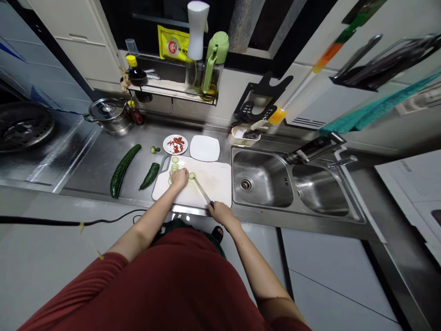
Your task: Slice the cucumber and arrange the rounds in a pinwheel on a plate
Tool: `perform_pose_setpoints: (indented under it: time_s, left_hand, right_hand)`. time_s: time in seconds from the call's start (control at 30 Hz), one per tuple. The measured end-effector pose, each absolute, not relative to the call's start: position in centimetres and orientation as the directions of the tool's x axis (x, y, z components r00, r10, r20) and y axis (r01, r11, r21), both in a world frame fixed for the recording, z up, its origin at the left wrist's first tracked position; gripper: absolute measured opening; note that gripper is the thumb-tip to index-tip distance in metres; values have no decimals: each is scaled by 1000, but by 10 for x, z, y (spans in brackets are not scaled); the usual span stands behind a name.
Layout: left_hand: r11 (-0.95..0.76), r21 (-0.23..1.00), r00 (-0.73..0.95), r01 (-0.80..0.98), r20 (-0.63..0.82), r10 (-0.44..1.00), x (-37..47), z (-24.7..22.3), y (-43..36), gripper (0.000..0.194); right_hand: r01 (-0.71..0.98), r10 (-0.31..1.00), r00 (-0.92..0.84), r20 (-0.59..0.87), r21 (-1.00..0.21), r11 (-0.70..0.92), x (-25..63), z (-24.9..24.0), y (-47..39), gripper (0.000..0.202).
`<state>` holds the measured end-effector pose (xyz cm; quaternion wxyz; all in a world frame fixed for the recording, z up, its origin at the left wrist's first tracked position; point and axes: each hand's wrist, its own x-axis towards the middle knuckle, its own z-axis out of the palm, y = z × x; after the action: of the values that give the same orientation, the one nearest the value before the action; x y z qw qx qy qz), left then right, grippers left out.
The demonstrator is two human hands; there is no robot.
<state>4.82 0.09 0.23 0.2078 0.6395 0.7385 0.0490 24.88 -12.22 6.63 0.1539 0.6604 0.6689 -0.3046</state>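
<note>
A white cutting board [210,193] lies on the steel counter in front of me. My left hand [179,178] rests over its left part, fingers curled among several pale cucumber slices [175,166]; whatever they grip is hidden under the hand. In my right hand [221,214] is the dark handle of a kitchen knife [203,189], at the board's front edge. The blade points away and left, its tip at a single cucumber slice [192,175] just right of my left hand. Left of the board lie a cut piece of cucumber [150,176] and a whole cucumber [124,171].
Behind the board stand a plate of chopped red pieces [170,147] and a white plate [204,148]. Cucumber ends [153,150] lie nearby. A steel pot [110,117] stands back left. A double sink [263,177] adjoins on the right, under a wall-mounted knife holder [320,105].
</note>
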Motion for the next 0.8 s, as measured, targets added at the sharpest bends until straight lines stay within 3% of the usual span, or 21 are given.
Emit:
perform_pose_setpoints:
  time_s: [0.23, 0.43, 0.67, 0.8]
  left_hand:
    - [151, 340, -84, 928, -206, 975, 50, 6, -6, 26]
    - [72, 334, -38, 940, -108, 993, 54, 4, -21, 35]
    - [74, 382, -41, 921, -95, 995, 56, 2, -16, 24]
    - [132, 486, -82, 864, -121, 989, 56, 4, -9, 13]
  right_hand:
    - [965, 863, -68, -501, -252, -70, 257, 47, -135, 46]
    - [925, 911, 52, -408, -323, -198, 265, 35, -143, 51]
    - [897, 923, 102, -371, -367, -246, 271, 29, -136, 49]
    - [894, 924, 98, -371, -375, -245, 272, 25, -135, 51]
